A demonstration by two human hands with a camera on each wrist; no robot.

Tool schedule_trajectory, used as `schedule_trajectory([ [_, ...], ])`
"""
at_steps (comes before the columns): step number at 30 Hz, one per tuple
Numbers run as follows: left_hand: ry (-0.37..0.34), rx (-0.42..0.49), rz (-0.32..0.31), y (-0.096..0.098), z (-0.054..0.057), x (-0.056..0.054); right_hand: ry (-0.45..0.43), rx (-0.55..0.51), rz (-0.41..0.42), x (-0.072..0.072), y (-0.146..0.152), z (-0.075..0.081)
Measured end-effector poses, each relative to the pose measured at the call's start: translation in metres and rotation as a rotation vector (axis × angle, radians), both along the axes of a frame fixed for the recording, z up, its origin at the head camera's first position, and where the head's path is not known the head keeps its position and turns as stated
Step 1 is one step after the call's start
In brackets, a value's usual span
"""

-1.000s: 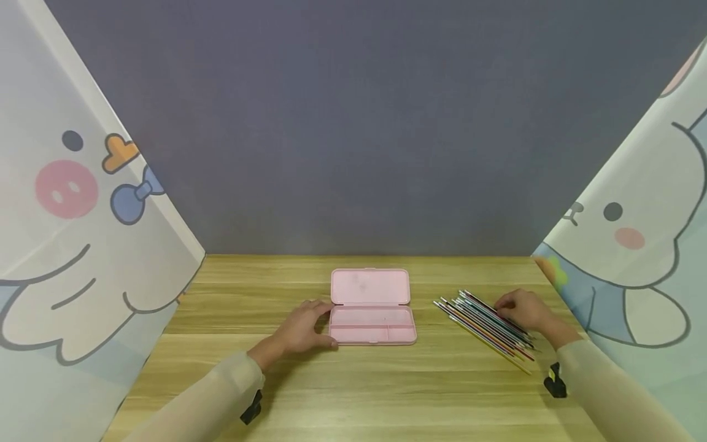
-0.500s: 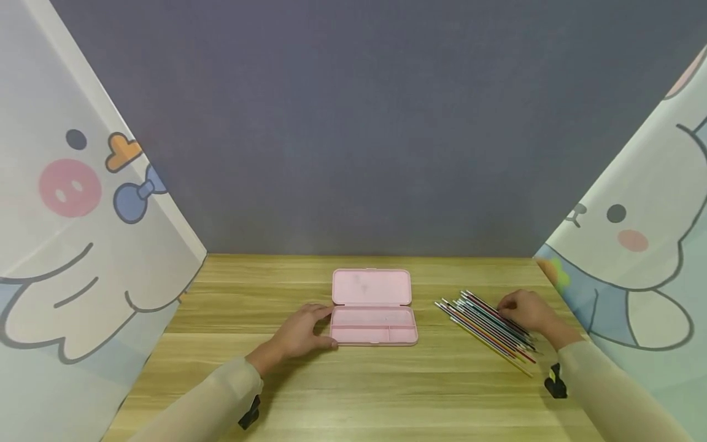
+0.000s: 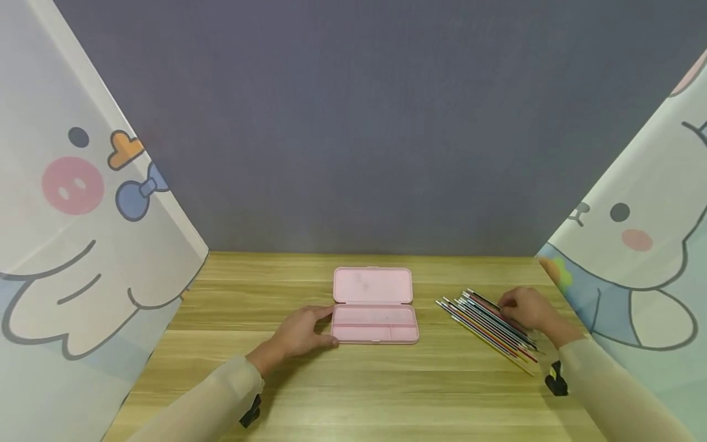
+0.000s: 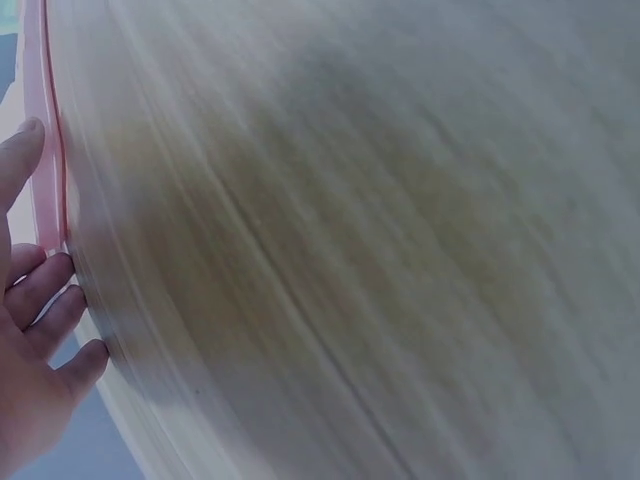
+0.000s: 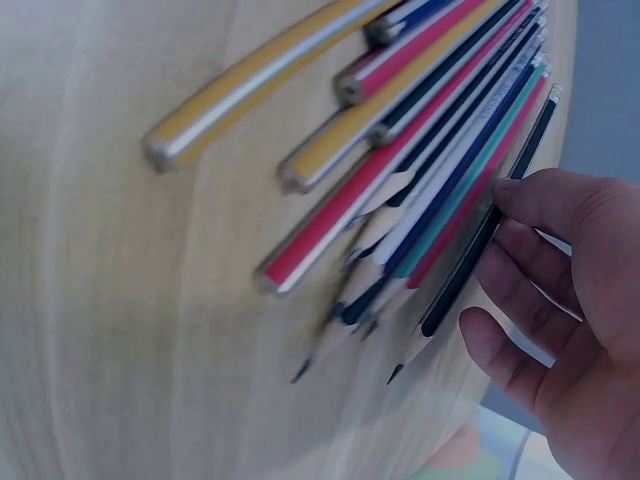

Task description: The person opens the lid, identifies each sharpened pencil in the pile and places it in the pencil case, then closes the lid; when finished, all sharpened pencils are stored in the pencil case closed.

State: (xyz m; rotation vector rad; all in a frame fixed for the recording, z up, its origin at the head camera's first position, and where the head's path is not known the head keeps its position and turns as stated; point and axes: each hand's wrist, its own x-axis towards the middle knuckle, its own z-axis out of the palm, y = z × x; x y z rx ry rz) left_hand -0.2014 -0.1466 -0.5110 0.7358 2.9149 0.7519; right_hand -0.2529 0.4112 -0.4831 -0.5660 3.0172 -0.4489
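Observation:
A pink pencil case (image 3: 375,343) lies unfolded on the wooden table, its lid (image 3: 381,285) laid back and its divided tray bare. My left hand (image 3: 298,331) holds the case's left end, thumb at the front corner and index finger near the hinge; the left wrist view has the fingertips beside the pink wall (image 4: 48,180). To the right lies a slanted pile of pencils (image 3: 486,331), colored and dark. At its far side my right hand (image 3: 527,309) pinches a black pencil (image 5: 460,275) between thumb and fingers, its sharpened tip toward me.
A yellow pencil (image 5: 250,85) lies at the near side of the pile. The wooden table (image 3: 375,393) ends at a grey back panel (image 3: 364,135). Cartoon-printed panels stand at left (image 3: 110,245) and right (image 3: 652,276).
The black pencil at my right fingertips stands slightly farther from the pencils beside it. The left hand stays on the pencil case; the whole head view has shifted a little.

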Motion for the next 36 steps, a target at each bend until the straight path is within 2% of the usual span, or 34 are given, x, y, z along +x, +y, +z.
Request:
schedule_trajectory([
  [6, -0.021, 0.006, 0.01, 0.0, 0.0, -0.002, 0.032, -0.028, 0.032, -0.003, -0.022, 0.016],
  [12, -0.018, 0.003, 0.01, -0.001, 0.0, -0.002, 0.01, -0.066, 0.089, -0.009, -0.063, 0.034],
  [19, 0.0, -0.004, 0.003, 0.002, -0.001, -0.002, -0.008, -0.132, 0.255, -0.01, -0.121, 0.049],
  [27, -0.019, -0.001, 0.021, 0.003, 0.0, -0.003, -0.107, -0.182, 0.42, -0.018, -0.177, 0.046],
  [36, -0.026, 0.004, 0.024, 0.004, 0.002, -0.002, -0.159, -0.163, 0.523, -0.022, -0.229, 0.033],
])
